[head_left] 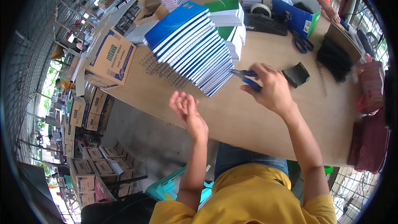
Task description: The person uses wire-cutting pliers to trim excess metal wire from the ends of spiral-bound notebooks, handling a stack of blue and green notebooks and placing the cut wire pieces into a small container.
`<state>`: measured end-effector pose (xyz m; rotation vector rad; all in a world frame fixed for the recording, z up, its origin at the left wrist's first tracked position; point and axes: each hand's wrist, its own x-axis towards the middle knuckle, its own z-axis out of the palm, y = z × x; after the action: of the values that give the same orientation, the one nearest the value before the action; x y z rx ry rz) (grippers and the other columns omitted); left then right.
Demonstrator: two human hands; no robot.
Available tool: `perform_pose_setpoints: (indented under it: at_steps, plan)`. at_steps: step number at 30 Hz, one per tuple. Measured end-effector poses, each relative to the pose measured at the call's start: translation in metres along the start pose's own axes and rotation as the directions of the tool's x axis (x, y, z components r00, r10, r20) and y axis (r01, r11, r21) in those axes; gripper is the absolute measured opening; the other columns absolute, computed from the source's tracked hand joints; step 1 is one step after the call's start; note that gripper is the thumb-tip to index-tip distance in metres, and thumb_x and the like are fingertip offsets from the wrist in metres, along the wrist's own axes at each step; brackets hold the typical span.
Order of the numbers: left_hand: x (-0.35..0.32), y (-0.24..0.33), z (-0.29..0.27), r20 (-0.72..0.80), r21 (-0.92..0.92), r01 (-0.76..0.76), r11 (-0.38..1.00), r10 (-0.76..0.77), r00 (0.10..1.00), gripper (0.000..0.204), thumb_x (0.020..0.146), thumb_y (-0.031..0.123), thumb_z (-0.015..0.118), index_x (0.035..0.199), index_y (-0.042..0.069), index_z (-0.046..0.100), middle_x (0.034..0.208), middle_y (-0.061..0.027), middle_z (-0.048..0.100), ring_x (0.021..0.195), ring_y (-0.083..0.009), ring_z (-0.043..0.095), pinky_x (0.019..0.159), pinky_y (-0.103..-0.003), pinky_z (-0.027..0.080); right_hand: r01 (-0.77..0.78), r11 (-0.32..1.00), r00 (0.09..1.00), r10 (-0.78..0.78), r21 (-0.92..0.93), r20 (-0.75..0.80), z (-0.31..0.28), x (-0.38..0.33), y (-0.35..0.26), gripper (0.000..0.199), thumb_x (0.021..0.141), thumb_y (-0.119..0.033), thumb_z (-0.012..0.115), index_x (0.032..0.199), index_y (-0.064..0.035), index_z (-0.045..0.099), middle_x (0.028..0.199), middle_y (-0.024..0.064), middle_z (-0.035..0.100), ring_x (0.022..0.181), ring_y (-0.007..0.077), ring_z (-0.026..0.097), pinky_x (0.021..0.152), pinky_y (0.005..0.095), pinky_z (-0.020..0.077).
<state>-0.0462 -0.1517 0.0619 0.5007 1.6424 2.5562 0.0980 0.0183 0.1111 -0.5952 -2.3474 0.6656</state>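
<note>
Across the wooden table (248, 116), under both hands, the following are lying, largest first.

1. Slanted stack of blue-covered spiral notebooks (195, 45): leaning just left of the gripped tool, its lower end nearly touching the tool's tips; the wire-bound edges are facing down-left.
2. Cardboard carton (112, 58): sitting at the table's far-left corner, well apart from the grip.
3. Blue open box (296, 12): standing beyond the grip, up and to the right, with another person's hand (331, 14) resting near it.
4. Black wire binding coils (335, 60): piled to the right of the grip, well apart.
5. Dark sponge-like block (296, 74): lying just right of the gripping hand.
6. Scissors (302, 43): lying beyond the grip, untouched.
7. Blue-handled pliers or cutters (248, 79): being held in the right hand (271, 89), fingers wrapped firmly round the handles, nose pointing at the stack's lower end.
8. Left hand (188, 110): hovering open and holding nothing, fingers loosely together, near the stack's lower end and left of the grip.

Step in hand, as a judgement: the tool is being brought to the wire ends of the lowest notebooks for crimping or trimming. The next move is likely calling for the free hand to be steadying one notebook while the tool's nose is meeting its coil end precisely.
</note>
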Motion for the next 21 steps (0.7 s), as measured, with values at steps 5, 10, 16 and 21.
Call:
perform_pose_setpoints:
  at_steps: [5,10,16,21]
  plan:
    - [0.035,0.019,-0.019,0.105,-0.018,0.040,0.999,-0.037,0.994,0.042,0.095,0.013,0.065,0.132,0.003,0.048,0.120,-0.0086,0.056,0.103,-0.0169,0.059,0.080,-0.029,0.052,0.117,0.968,0.992,-0.102,-0.223,0.077,0.036,0.020,-0.052,0.046,0.075,-0.035,0.080,0.106,-0.0073,0.060,0.096,0.0126,0.066,0.096,0.0325,0.065,0.077,0.0496,0.0496]
    - [0.046,0.018,-0.022,0.167,0.118,-0.053,0.992,0.033,0.985,0.036,0.094,0.013,0.067,0.125,-0.001,0.054,0.111,-0.0099,0.063,0.093,-0.0188,0.067,0.074,-0.029,0.056,0.136,0.938,0.991,-0.122,-0.319,0.062,0.044,0.024,-0.076,0.046,0.076,-0.037,0.078,0.106,-0.0070,0.061,0.096,0.0147,0.065,0.096,0.0330,0.063,0.076,0.0502,0.0486]
    - [0.054,0.019,-0.018,0.198,0.118,-0.122,0.986,0.097,0.975,0.028,0.092,0.010,0.069,0.115,-0.002,0.059,0.101,-0.0096,0.068,0.086,-0.0176,0.069,0.069,-0.027,0.057,0.134,0.912,0.991,-0.122,-0.388,0.056,0.046,0.022,-0.086,0.047,0.077,-0.040,0.078,0.107,-0.0070,0.061,0.095,0.0146,0.065,0.094,0.0332,0.064,0.074,0.0490,0.0488]
    - [0.055,0.018,-0.017,0.201,0.139,-0.177,0.974,0.148,0.968,0.023,0.092,0.008,0.068,0.110,-0.003,0.060,0.097,-0.0110,0.068,0.082,-0.0176,0.070,0.066,-0.027,0.057,0.144,0.903,0.990,-0.133,-0.405,0.055,0.052,0.023,-0.085,0.046,0.077,-0.038,0.077,0.106,-0.0065,0.061,0.094,0.0155,0.064,0.092,0.0328,0.064,0.072,0.0482,0.0486]
